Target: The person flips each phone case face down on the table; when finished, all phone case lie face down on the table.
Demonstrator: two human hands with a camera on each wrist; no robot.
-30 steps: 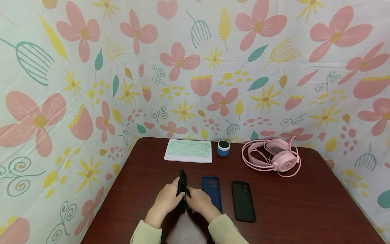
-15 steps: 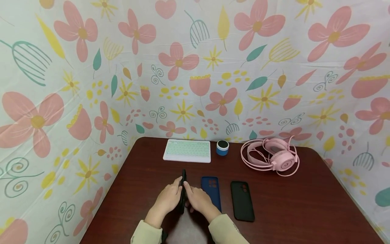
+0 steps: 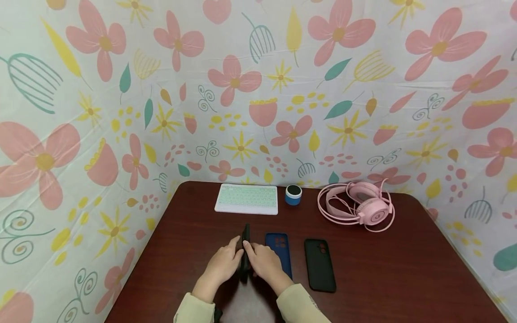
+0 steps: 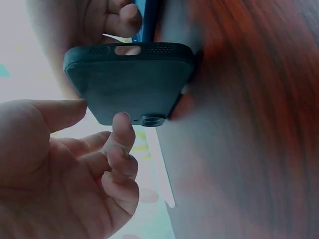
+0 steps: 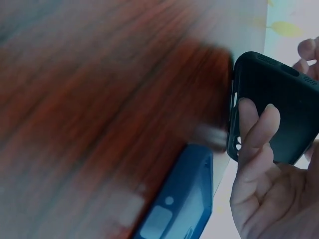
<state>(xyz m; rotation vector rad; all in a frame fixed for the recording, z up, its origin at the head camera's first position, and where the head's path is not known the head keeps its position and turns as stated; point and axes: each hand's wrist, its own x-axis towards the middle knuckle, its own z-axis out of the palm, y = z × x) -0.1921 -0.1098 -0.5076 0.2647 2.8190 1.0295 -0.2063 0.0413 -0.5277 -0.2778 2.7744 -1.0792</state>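
A black phone case (image 3: pixel 247 233) stands on its long side between my two hands. The left wrist view shows its outer back (image 4: pixel 134 82), with a camera cutout and a bottom edge with a port opening. My left hand (image 3: pixel 221 265) holds it, thumb at its edge and fingertips against the back. My right hand (image 3: pixel 266 265) holds it from the other side; in the right wrist view its fingers reach into the hollow inner face (image 5: pixel 291 114). Just right of the hands a blue phone case (image 3: pixel 282 251) lies flat, partly hidden by the right hand.
Another dark phone case (image 3: pixel 320 265) lies further right. Along the back of the brown table (image 3: pixel 383 273) are a white keyboard (image 3: pixel 246 199), a small blue-and-white speaker (image 3: pixel 293 195) and pink headphones (image 3: pixel 357 205). A flower-patterned cloth (image 3: pixel 242 112) hangs behind.
My right thumb has moved up onto the black phone case's upper edge. The case has turned slightly between the hands. The head view has shifted a little to the right.
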